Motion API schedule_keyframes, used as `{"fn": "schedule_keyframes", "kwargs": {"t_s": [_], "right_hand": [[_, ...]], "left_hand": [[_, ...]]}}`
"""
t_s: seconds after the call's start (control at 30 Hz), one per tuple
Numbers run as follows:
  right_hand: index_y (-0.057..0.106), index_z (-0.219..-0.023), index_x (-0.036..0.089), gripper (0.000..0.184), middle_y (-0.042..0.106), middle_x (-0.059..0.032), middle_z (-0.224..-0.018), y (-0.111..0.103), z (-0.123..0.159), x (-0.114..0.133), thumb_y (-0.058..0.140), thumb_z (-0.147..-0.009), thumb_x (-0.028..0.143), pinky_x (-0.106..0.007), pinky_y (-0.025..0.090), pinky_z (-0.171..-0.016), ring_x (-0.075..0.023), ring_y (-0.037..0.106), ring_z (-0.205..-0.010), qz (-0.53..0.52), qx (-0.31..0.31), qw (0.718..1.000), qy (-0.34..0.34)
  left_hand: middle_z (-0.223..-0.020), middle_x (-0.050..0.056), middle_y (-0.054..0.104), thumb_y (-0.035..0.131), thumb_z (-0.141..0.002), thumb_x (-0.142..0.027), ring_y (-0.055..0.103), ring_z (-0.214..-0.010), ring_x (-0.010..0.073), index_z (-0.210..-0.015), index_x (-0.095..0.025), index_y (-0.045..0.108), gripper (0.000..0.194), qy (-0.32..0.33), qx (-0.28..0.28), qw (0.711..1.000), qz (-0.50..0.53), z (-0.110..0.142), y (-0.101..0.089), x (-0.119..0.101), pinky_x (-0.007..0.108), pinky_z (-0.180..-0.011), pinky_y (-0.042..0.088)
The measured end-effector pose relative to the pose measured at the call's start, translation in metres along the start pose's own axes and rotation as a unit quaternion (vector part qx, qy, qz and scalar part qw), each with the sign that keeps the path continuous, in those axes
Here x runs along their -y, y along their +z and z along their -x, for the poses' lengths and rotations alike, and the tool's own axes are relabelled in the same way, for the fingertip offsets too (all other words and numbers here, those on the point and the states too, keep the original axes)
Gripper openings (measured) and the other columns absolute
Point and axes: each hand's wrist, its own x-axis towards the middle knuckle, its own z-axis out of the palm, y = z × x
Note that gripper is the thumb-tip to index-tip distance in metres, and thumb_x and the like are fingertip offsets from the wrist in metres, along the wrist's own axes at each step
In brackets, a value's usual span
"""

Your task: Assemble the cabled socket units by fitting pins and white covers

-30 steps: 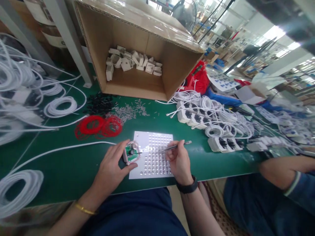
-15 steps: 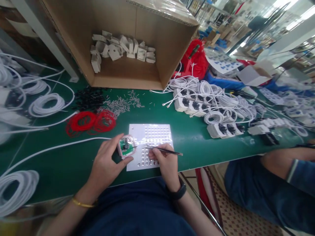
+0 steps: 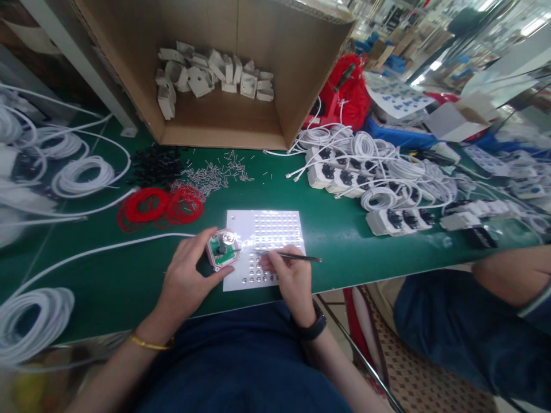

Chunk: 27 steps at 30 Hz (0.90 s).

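My left hand (image 3: 185, 275) grips a white housing (image 3: 210, 252) by its edges, thumb below and fingers above. Inside it show a green circuit board (image 3: 218, 258), a round black part and a shiny round part. A white cable (image 3: 129, 245) runs off leftward from behind that hand. My right hand (image 3: 293, 275) pinches dark tweezers (image 3: 301, 257), whose thin metal tips point left toward the housing. Beneath this hand lies a white sheet (image 3: 239, 221) with rows of small clear round pads (image 3: 275, 221). Whether the tips hold anything is too small to tell.
An open cardboard box (image 3: 224, 132) with white housings (image 3: 200, 82) stands behind. Red wire coils (image 3: 148, 205), black parts (image 3: 157, 165) and small metal pins (image 3: 210, 176) lie at left. Coiled white cables (image 3: 379, 199) and finished-looking units sit right. Another person's leg (image 3: 456, 321) is at right.
The view has shifted slightly, so the table scene sits a little higher. Both hands keep their holds, with the tweezers close to where they were over the sheet.
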Motion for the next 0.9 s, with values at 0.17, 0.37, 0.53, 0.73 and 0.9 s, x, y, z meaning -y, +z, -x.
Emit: {"fn": "schedule_keyframes", "kwargs": {"t_s": [0.17, 0.37, 0.53, 0.73, 0.9], "right_hand": [[0.057, -0.077, 0.017, 0.023, 0.069, -0.0032, -0.066, -0.003, -0.001, -0.001, 0.064, -0.08, 0.038, -0.028, 0.057, -0.058, -0.018, 0.068, -0.06, -0.011, 0.018, 1.0, 0.01], [0.053, -0.081, 0.019, 0.021, 0.069, -0.0024, -0.067, 0.0, 0.0, 0.001, 0.064, -0.08, 0.036, -0.028, 0.056, -0.058, -0.0188, 0.069, -0.062, -0.007, 0.01, 1.0, 0.004], [0.052, -0.08, 0.018, 0.024, 0.071, -0.0043, -0.068, 0.0, 0.002, 0.003, 0.069, -0.076, 0.034, -0.028, 0.057, -0.059, -0.019, 0.07, -0.064, -0.063, 0.003, 0.998, 0.023], [0.055, -0.081, 0.017, 0.027, 0.073, -0.0075, -0.073, -0.004, 0.001, 0.02, 0.075, -0.072, 0.033, -0.026, 0.057, -0.061, -0.0209, 0.071, -0.07, -0.218, 0.031, 0.972, 0.082], [0.056, -0.074, 0.018, 0.024, 0.073, -0.0043, -0.078, 0.021, -0.004, 0.046, 0.075, -0.071, 0.032, -0.029, 0.056, -0.074, -0.0175, 0.07, -0.076, -0.297, 0.135, 0.941, 0.097]], "left_hand": [[-0.118, 0.008, 0.058, 0.066, -0.074, -0.044, 0.054, -0.107, 0.0266, -0.129, -0.023, 0.043, 0.063, -0.007, 0.003, 1.0, 0.0, 0.0, -0.001, 0.0, 0.039, -0.093, 0.044], [-0.119, 0.008, 0.057, 0.071, -0.069, -0.04, 0.054, -0.108, 0.027, -0.126, -0.023, 0.045, 0.065, -0.049, 0.023, 0.998, 0.029, 0.0, -0.002, 0.0, 0.042, -0.095, 0.044], [-0.126, 0.007, 0.053, 0.071, -0.07, -0.034, 0.056, -0.112, 0.0232, -0.126, -0.024, 0.045, 0.063, -0.104, 0.022, 0.98, 0.169, 0.004, -0.001, 0.001, 0.038, -0.098, 0.046], [-0.131, 0.008, 0.052, 0.072, -0.069, -0.026, 0.053, -0.119, 0.0234, -0.126, -0.023, 0.043, 0.064, -0.104, 0.005, 0.961, 0.256, 0.007, -0.003, 0.002, 0.038, -0.103, 0.042], [-0.132, 0.009, 0.051, 0.071, -0.07, -0.022, 0.051, -0.121, 0.0237, -0.126, -0.023, 0.043, 0.063, -0.092, -0.009, 0.953, 0.287, 0.009, -0.004, 0.0, 0.039, -0.104, 0.041]]}}
